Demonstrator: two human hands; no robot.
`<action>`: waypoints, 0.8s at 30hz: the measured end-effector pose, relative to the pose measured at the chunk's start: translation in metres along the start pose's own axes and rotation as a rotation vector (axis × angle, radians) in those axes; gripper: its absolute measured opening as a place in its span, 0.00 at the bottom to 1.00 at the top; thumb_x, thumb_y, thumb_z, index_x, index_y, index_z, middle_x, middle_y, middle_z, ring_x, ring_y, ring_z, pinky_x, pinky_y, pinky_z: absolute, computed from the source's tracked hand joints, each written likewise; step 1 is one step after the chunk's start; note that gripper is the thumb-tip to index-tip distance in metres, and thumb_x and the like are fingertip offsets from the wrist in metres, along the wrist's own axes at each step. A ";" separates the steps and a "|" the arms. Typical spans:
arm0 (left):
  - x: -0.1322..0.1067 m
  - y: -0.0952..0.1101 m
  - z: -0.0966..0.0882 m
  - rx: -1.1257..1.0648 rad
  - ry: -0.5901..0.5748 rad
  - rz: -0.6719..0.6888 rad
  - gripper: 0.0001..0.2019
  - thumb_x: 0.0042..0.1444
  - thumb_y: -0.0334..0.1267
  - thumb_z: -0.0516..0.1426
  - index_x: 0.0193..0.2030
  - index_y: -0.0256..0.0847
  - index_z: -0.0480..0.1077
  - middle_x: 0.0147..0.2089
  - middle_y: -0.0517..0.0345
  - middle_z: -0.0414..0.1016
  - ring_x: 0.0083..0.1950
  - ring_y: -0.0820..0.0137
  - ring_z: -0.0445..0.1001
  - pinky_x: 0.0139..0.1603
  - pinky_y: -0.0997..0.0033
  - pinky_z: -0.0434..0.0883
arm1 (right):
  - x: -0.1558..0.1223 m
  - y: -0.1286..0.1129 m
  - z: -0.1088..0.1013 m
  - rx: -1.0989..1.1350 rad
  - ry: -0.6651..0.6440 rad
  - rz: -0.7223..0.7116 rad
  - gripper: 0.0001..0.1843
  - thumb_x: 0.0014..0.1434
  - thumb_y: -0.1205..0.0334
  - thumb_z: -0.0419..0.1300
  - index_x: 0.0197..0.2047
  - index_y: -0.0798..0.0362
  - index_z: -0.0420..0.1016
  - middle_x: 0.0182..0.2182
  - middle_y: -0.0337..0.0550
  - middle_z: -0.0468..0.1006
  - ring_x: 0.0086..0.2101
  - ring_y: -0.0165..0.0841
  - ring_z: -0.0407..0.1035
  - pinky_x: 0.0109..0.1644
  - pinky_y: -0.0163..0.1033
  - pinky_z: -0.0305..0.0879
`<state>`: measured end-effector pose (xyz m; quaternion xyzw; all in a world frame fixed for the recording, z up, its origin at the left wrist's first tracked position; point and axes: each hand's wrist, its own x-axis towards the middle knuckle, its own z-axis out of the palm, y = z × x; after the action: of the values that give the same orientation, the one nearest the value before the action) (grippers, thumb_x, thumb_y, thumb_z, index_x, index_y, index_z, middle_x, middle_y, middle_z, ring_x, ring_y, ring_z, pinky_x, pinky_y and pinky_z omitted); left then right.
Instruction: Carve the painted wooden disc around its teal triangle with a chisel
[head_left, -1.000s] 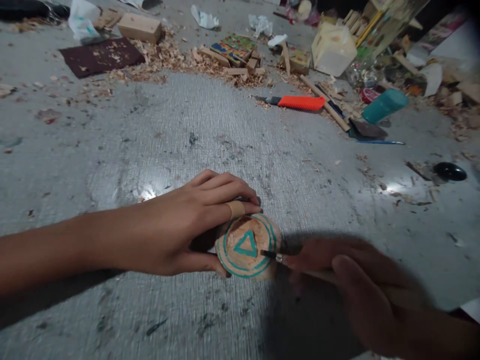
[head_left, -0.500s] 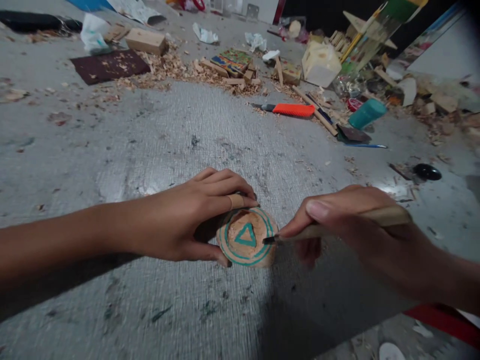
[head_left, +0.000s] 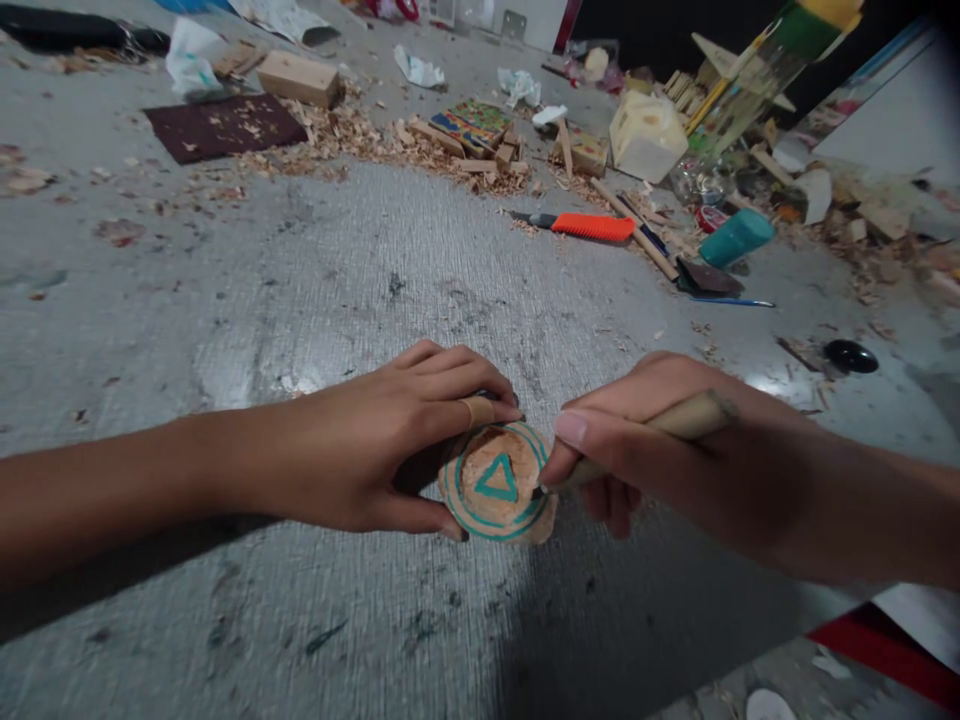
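Centrally on the near table (head_left: 375,260) lies a wooden disc (head_left: 496,482) painted with a teal triangle
From the left, the left hand (head_left: 360,455) clasps its edge; the right hand (head_left: 675,465) grips a wooden-handled tool (head_left: 681,417), tip touching the disc's right rim

You look down on a grey, scuffed worktop (head_left: 300,300) streaked with dark stains. Wood shavings (head_left: 360,135) lie banked along the upper middle of the frame, and mixed clutter fills the upper right. A bright glare (head_left: 772,385) sits at centre right, and the top right corner is dark.
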<state>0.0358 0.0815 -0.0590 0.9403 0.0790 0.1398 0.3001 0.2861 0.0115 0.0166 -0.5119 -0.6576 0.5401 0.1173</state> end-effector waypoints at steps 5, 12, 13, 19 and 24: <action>-0.002 -0.002 0.003 0.004 0.035 0.024 0.31 0.63 0.56 0.65 0.65 0.41 0.66 0.62 0.42 0.72 0.61 0.51 0.70 0.63 0.52 0.62 | 0.001 0.004 0.006 -0.052 0.037 -0.065 0.26 0.77 0.49 0.52 0.33 0.52 0.82 0.18 0.33 0.75 0.18 0.25 0.66 0.20 0.34 0.54; -0.003 -0.004 0.004 0.033 0.003 0.026 0.35 0.65 0.58 0.63 0.70 0.38 0.63 0.64 0.40 0.71 0.64 0.50 0.69 0.64 0.53 0.61 | -0.016 0.023 0.025 -0.070 0.239 -0.209 0.28 0.78 0.49 0.49 0.31 0.49 0.81 0.19 0.37 0.71 0.19 0.28 0.64 0.24 0.37 0.61; -0.003 -0.004 0.004 0.033 0.001 0.026 0.35 0.65 0.58 0.63 0.70 0.38 0.63 0.65 0.40 0.71 0.64 0.50 0.69 0.64 0.52 0.60 | -0.020 0.027 0.028 -0.066 0.266 -0.226 0.30 0.78 0.48 0.48 0.30 0.48 0.80 0.18 0.37 0.71 0.19 0.29 0.63 0.25 0.38 0.61; -0.003 -0.006 0.006 0.009 0.014 0.006 0.35 0.64 0.57 0.64 0.72 0.43 0.62 0.66 0.42 0.70 0.64 0.49 0.68 0.63 0.51 0.63 | -0.035 0.046 0.045 0.051 0.420 -0.273 0.25 0.78 0.50 0.49 0.36 0.43 0.84 0.21 0.39 0.74 0.21 0.33 0.68 0.29 0.41 0.67; -0.002 -0.004 0.005 0.004 -0.009 -0.005 0.37 0.63 0.58 0.65 0.71 0.42 0.62 0.65 0.42 0.70 0.64 0.50 0.68 0.64 0.51 0.63 | -0.043 0.062 0.056 0.131 0.404 -0.269 0.22 0.77 0.54 0.49 0.44 0.47 0.86 0.28 0.42 0.81 0.28 0.34 0.75 0.31 0.40 0.70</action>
<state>0.0351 0.0819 -0.0653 0.9413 0.0802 0.1348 0.2991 0.2999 -0.0622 -0.0395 -0.5085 -0.6466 0.4479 0.3503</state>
